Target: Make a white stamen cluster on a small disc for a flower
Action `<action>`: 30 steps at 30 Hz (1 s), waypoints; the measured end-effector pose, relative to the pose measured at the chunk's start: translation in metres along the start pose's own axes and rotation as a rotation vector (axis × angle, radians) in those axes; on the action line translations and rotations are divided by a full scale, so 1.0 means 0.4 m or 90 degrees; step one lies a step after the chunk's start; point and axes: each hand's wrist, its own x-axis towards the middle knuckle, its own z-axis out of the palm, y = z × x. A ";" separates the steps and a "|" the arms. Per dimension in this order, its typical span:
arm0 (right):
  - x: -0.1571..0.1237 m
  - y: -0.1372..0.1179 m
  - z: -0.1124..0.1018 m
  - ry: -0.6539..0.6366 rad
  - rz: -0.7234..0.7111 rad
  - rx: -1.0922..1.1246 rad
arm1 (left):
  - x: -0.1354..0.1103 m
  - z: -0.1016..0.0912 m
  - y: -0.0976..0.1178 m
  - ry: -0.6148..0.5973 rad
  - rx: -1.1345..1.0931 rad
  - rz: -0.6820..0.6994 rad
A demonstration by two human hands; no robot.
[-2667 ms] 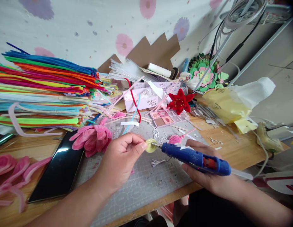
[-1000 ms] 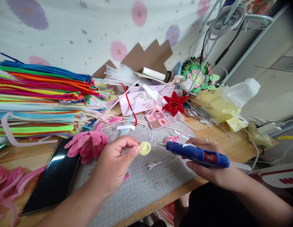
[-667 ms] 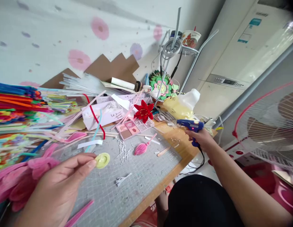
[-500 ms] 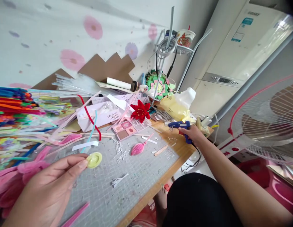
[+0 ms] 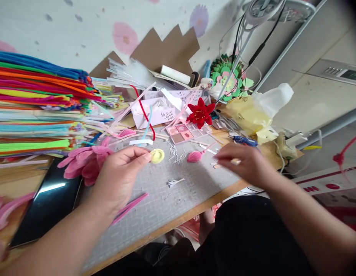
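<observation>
My left hand (image 5: 120, 178) pinches a small round pale-yellow disc (image 5: 157, 155) between thumb and forefinger, held just above the grey cutting mat (image 5: 169, 201). My right hand (image 5: 244, 163) hovers over the mat's right edge, blurred, with its fingers stretched leftward and nothing visible in them. The blue glue gun (image 5: 245, 141) lies on the wooden table just behind that hand. A pink bud on a stem (image 5: 195, 156) rests on the mat between my hands. A pink pipe-cleaner flower (image 5: 86, 161) lies to the left of my left hand.
A tall stack of coloured pipe cleaners (image 5: 37, 103) fills the left. A dark phone (image 5: 48, 199) lies at the front left. A red flower (image 5: 200, 113), a pink palette (image 5: 186, 132) and a yellow bag (image 5: 247, 113) crowd the back. White snippets (image 5: 173, 182) litter the mat.
My right hand carried the glue gun away from the disc, set it down at the right side of the table and let go. It has now swung back toward the mat.
</observation>
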 end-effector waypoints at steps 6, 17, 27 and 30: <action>0.038 -0.128 0.190 -0.187 -0.200 0.008 | -0.004 0.003 -0.008 -0.004 0.012 0.015; 0.036 -0.146 0.216 -0.138 -0.187 -0.055 | -0.009 0.009 -0.010 -0.016 0.033 0.014; 0.079 -0.152 0.152 -0.095 0.193 0.304 | -0.023 0.021 -0.015 -0.035 0.066 -0.079; 0.099 -0.182 0.145 0.032 0.111 0.186 | -0.030 0.028 -0.014 -0.049 0.079 -0.112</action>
